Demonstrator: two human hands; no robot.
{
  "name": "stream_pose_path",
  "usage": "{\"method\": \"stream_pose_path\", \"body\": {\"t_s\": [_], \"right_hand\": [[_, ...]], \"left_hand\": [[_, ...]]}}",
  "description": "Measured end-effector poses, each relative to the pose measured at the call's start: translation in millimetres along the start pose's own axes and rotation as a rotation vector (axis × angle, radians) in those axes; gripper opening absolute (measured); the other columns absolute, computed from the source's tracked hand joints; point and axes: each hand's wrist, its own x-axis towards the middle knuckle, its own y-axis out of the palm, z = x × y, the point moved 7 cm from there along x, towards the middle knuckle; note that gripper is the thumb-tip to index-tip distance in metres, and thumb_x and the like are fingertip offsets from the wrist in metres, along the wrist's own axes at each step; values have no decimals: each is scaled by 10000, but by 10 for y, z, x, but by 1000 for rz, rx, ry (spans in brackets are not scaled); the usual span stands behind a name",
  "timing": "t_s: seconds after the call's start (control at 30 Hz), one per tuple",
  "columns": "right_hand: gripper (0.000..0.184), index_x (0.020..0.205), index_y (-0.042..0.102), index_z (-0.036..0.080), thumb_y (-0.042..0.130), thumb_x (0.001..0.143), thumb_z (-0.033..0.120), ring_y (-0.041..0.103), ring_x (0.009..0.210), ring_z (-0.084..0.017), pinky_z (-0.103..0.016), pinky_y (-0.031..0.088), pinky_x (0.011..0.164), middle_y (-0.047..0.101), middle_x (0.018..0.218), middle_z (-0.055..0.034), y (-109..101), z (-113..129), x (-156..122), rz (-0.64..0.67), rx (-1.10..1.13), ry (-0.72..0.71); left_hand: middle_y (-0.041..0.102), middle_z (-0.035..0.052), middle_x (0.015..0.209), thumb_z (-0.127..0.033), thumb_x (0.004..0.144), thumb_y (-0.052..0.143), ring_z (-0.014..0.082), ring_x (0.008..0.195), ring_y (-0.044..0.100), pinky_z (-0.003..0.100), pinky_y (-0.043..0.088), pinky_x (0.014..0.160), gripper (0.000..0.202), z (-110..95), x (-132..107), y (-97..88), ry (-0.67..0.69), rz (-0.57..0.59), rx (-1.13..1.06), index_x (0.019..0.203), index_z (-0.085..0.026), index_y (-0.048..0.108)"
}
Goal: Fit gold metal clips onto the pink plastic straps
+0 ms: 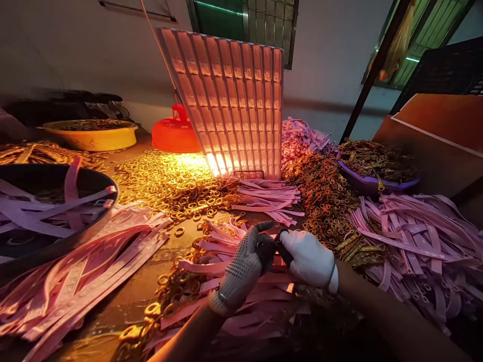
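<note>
In front of the ribbed panel (241,100), a sheet of shiny, narrow cells standing on its edge, the two hands meet fingertip to fingertip. The left hand (243,269) wears a pale knit glove with raised dots; the right hand (309,259) wears a smooth white one. Both have dark-covered fingertips and bent fingers; whether they grip anything is too small and dark to tell. Just beneath them, nearer than the panel, lies a pile of pink straps (211,266), flat, flexible and slightly glossy, with round gold-coloured rings along its left side.

A smaller bundle of pink straps (264,198) lies at the panel's foot. Left of the panel, a red lamp (175,133) hangs close over a spread of gold rings (177,188) on the brown table (151,269). Long straps (94,271) fan out in front and to its left. To its right are a mound of darker gold links (324,191) and a loose tangle of straps (415,226); the panel partly covers a pink heap (302,136) behind it.

Far left of the panel, a yellow basin (109,142) holds dark, thin pieces; nearer, a dark basin (114,188) holds straps. Right of the panel, a purple basin (396,185) brims with gold-coloured chain-like pieces.
</note>
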Motion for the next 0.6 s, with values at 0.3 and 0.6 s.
{"method": "stream_pose_path", "body": {"t_s": [0.3,0.6], "right_hand": [[133,924,620,163,494,906,201,578,674,-163,-232,370,589,684,792,-60,386,-332,182,56,362,303],[268,1047,576,127,380,865,122,569,744,-191,-276,458,727,649,820,-77,-208,-1213,52,-471,392,415]], "left_hand": [[435,-70,567,-419,783,669,55,439,346,175,269,426,376,-5,435,55,-32,52,-16,1038,-144,639],[697,76,930,-336,893,666,190,875,655,337,538,785,231,285,2211,290,12,147,958,976,-122,689]]}}
